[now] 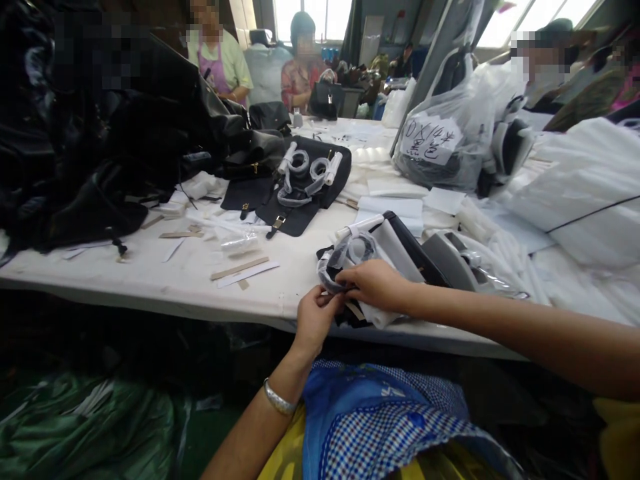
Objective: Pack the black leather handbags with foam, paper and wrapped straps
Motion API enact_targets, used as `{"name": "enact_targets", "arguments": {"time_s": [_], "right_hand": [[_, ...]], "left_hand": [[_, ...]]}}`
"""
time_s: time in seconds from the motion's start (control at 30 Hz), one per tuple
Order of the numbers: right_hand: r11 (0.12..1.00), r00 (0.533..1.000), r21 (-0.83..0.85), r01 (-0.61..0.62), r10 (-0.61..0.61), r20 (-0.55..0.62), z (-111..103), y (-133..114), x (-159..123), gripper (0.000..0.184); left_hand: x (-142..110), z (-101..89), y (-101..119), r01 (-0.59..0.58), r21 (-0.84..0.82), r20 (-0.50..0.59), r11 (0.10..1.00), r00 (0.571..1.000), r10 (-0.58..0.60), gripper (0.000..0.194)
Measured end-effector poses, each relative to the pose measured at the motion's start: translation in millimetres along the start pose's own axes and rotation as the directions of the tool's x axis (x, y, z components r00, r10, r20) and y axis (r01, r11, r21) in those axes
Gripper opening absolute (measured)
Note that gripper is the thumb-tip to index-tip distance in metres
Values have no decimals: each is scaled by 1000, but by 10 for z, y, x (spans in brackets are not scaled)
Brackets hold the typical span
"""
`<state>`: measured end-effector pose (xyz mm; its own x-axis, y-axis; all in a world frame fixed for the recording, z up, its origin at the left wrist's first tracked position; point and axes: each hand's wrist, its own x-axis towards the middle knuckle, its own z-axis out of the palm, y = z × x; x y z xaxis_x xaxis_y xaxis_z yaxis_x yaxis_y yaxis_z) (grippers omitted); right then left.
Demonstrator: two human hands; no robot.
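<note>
A black handbag (pixel 406 241) lies at the near edge of the table, with white wrapping on its front. Its handle (pixel 325 272) is wound in clear plastic film and curves toward me. My right hand (pixel 375 283) reaches in from the right, fingers closed on the wrapped handle. Just below, my left hand (pixel 316 317) has thumb and fingers pinched together close to the handle's lower end; what they hold is hidden. Farther back lies another black handbag (pixel 335 150) with its handles wrapped in the same film.
Dark bags (pixel 100 133) are heaped at the left. A tape dispenser (pixel 457 257) stands right of my hands. Cardboard strips (pixel 240 268) lie on the table (pixel 165 283). A labelled plastic sack (pixel 440 147) and white packing sheets (pixel 590 180) fill the right. Co-workers (pixel 220 60) are across the table.
</note>
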<state>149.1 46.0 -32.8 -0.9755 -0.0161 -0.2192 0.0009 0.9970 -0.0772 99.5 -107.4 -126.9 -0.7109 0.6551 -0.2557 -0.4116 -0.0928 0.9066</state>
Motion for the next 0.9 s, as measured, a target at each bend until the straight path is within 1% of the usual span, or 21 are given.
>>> {"name": "enact_targets", "arguments": {"time_s": [0.1,0.2,0.27,0.33,0.4,0.47,0.53,0.6,0.67,0.73,0.8,0.9], "right_hand": [[999,1000,-49,-19,20,23,22,-16,-47,32],[999,998,-47,16,-14,56,17,-4,-118,32],[999,996,-5,46,-45,72,0,5,-186,37],[994,993,66,84,-89,81,-20,4,-264,47],[983,988,134,126,-137,71,-27,-10,-333,58],[976,989,171,133,-143,46,-3,-38,-374,62],[982,995,161,95,-99,17,56,-75,-381,56],[992,1000,123,24,-23,-11,135,-110,-360,45],[994,998,94,-49,52,-34,207,-134,-327,34],[991,993,84,-105,109,-45,248,-141,-293,28],[990,991,59,-125,128,-46,257,-132,-266,26],[995,994,0,-100,100,-37,248,-103,-242,24]], "left_hand": [[-4,8,-26,48,-64,-24,997,998,-50,48],[7,8,-42,89,-122,-33,989,995,-94,49],[16,10,-46,112,-155,-38,982,992,-119,47],[23,16,-46,129,-185,-44,974,989,-139,46],[29,24,-44,142,-213,-49,967,987,-156,44],[32,33,-40,155,-236,-54,959,983,-173,41],[33,41,-36,170,-253,-60,953,980,-191,36],[31,49,-31,181,-265,-67,947,976,-206,31],[26,55,-25,187,-275,-74,943,974,-215,27],[21,57,-19,190,-282,-77,941,973,-219,25],[16,56,-14,191,-286,-78,939,972,-221,23],[10,51,-13,194,-288,-75,938,972,-224,23]]}}
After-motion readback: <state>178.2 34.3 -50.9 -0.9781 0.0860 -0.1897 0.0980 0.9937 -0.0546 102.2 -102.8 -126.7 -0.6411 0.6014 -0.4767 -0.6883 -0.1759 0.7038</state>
